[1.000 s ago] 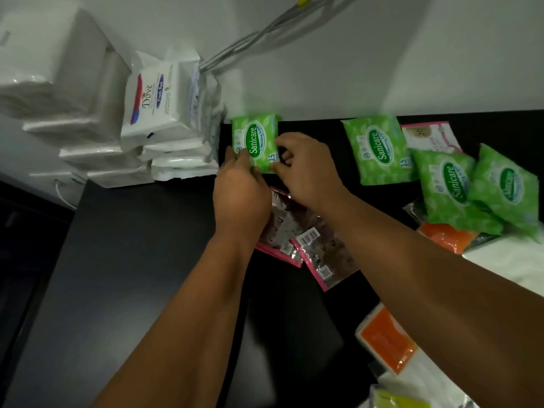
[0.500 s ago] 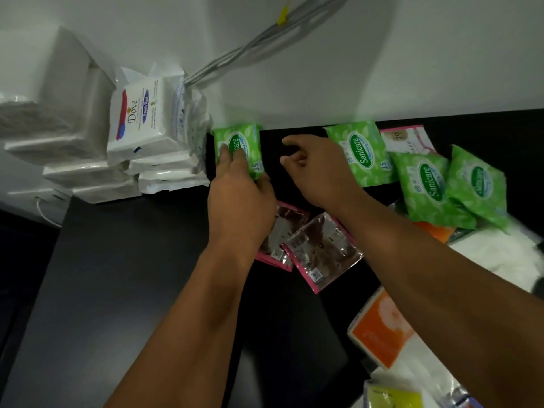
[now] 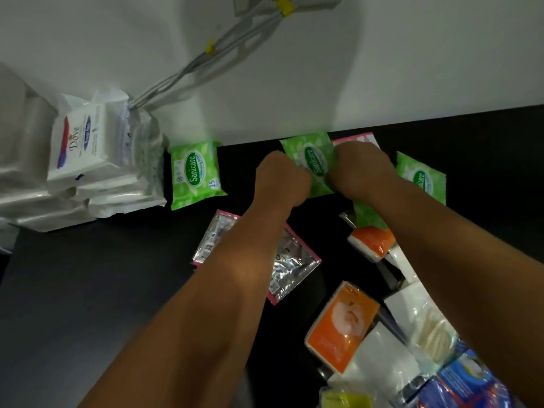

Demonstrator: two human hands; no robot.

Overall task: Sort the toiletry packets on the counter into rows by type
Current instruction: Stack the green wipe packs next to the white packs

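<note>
Both hands are clamped on one green Sanicare packet (image 3: 313,160). The left hand (image 3: 281,179) curls its fingers onto the packet's left edge and the right hand (image 3: 360,169) curls onto its right edge. The packet sits directly between the two fists, its label showing in the gap. It is at the back edge of the counter (image 3: 88,290), at the foot of the white wall (image 3: 382,69). Whether it rests on the surface or is slightly lifted I cannot tell.

Just behind the right hand, a pink-edged packet (image 3: 357,139) peeks out along the same back edge. Further right, a second green packet (image 3: 421,178) lies near that edge, partly covered by the right forearm. A third green packet (image 3: 368,214) shows below the right wrist, overlapping a small orange pack (image 3: 372,242). Well to the left along the back edge, a fourth green packet (image 3: 195,175) lies flat. It is just beside the stack of white Dove packs (image 3: 79,145) that fills the back left corner.

Toward the middle of the counter, two silver foil packets with pink borders, one (image 3: 213,237) left of the left forearm and one (image 3: 294,266) right of it, lie partly under that arm.

Toward the front right corner lie a larger orange pack (image 3: 343,325), white tissue packs (image 3: 418,316), a blue packet (image 3: 465,381) and a yellow-green packet (image 3: 344,400).

The counter is black. On the wall, a bundle of grey cables (image 3: 206,60) with yellow ties runs down behind the Dove stack.
</note>
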